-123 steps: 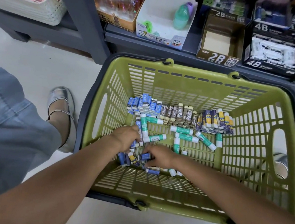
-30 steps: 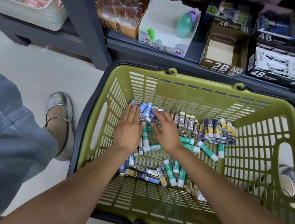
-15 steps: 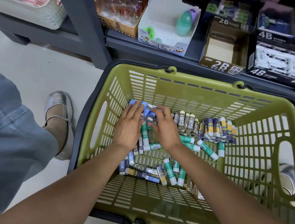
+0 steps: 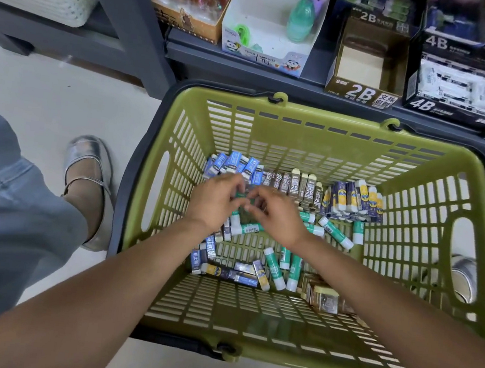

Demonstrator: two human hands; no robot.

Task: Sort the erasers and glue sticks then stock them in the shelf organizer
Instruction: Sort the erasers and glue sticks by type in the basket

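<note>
A green basket [image 4: 304,112] on the floor holds the stock. Along its far side stand rows of blue erasers [image 4: 233,164], brown 2B erasers [image 4: 294,185] and navy-and-yellow erasers [image 4: 354,199]. Green-and-white glue sticks [image 4: 335,232] lie loose in the middle. Mixed erasers and glue sticks [image 4: 255,271] lie nearer me. My left hand [image 4: 218,202] is just below the blue row, fingers curled, pinching a green glue stick [image 4: 241,195]. My right hand [image 4: 275,215] is beside it with curled fingers, blurred.
On the grey shelf [image 4: 248,69] behind the basket stand a nearly empty 2B box [image 4: 366,65], a 4B box [image 4: 452,80] and a white sharpener box [image 4: 270,35]. My silver shoe [image 4: 90,184] is left of the basket. More brown erasers [image 4: 323,296] lie front right.
Both hands have drawn back a little from the blue eraser row toward me and their fingers have curled in. The blue row now stands uncovered.
</note>
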